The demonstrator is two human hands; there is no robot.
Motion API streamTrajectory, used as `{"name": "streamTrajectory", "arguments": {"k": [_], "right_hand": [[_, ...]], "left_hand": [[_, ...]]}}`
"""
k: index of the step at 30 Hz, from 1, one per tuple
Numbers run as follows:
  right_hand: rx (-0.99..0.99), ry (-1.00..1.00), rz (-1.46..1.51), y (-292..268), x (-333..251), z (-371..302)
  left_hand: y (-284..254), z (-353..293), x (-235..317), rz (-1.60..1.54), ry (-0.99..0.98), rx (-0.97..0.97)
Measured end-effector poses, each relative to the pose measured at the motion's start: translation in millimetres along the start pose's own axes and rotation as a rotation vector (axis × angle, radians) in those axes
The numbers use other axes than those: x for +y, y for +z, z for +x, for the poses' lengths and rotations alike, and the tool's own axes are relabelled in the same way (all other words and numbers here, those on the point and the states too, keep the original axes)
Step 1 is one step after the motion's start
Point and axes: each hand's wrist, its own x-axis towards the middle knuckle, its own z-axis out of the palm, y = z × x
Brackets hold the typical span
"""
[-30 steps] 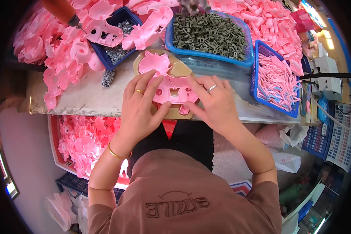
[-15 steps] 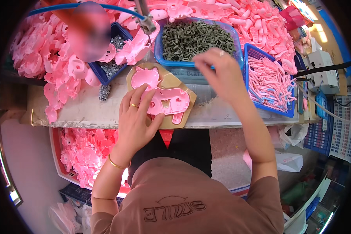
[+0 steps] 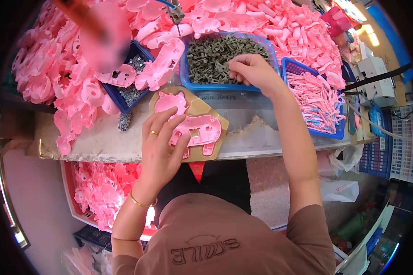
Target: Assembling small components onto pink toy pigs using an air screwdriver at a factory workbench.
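Several fingers of my left hand (image 3: 163, 142), spread apart, lie over the left edge of a pink animal-shaped plastic shell (image 3: 207, 123). This shell rests hollow side up in a tan fixture block (image 3: 203, 104) at the bench's front edge, partly covered by my fingers. My right hand (image 3: 257, 73) is down at a blue-rimmed clear bin (image 3: 206, 86) heaped with small dark green plastic parts (image 3: 209, 57). Its fingers are curled together with the tips at the heap; whatever they pinch cannot be made out.
Pink shell parts (image 3: 46, 68) are piled along the back and left. A dark blue tray (image 3: 119, 101) holds small metal pieces. The blue basket (image 3: 337, 133) at right contains pink and blue strips. A thin metal tool tip (image 3: 176, 18) hangs above; a crate of pink parts (image 3: 105, 192) sits below the bench.
My right hand has come down onto the green parts, its fingers curling together. My left hand stays on the pink shell. The whole view has shifted slightly.
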Motion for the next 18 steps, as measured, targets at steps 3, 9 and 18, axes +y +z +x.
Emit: {"name": "streamTrajectory", "arguments": {"k": [3,9,18], "right_hand": [[-0.081,0.101,0.229,-7,4,-10],[-0.248,0.094,0.377,10,-15,-53],[-0.091,-0.011,0.158,-7,11,-103]], "left_hand": [[7,15,1,-0.158,-0.023,0.012],[28,51,17,-0.924,-0.409,-0.051],[26,38,17,-1.089,-0.546,-0.152]]}}
